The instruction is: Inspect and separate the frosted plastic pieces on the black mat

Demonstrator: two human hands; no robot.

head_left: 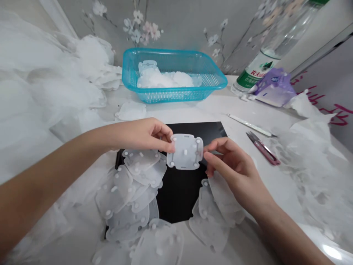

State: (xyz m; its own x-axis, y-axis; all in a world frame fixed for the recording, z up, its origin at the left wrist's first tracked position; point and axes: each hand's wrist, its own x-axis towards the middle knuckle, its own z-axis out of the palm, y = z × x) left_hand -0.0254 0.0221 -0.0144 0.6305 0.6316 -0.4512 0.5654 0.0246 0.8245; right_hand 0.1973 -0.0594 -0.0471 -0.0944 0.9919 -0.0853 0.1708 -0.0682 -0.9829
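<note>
A translucent white plastic plate (184,156) with rounded corners and small raised pegs is held up over a black board (176,198). My left hand (161,136) pinches its left edge between thumb and fingers. At the opposite edge is my right hand (228,162), thumb and forefinger drawn together on the rim, a fingertip showing faintly through the plastic. Loose overlapping plates of the same kind (138,198) cover the board's left and front parts. More plates (212,213) lie under and beside my right hand.
Behind the board stands a blue plastic basket (173,95) with white pieces inside. To the right lie thread snips (263,149), a slim pen-like tool (250,125), a purple packet (275,88) and a water bottle (261,66). White sheets (41,73) are heaped at left.
</note>
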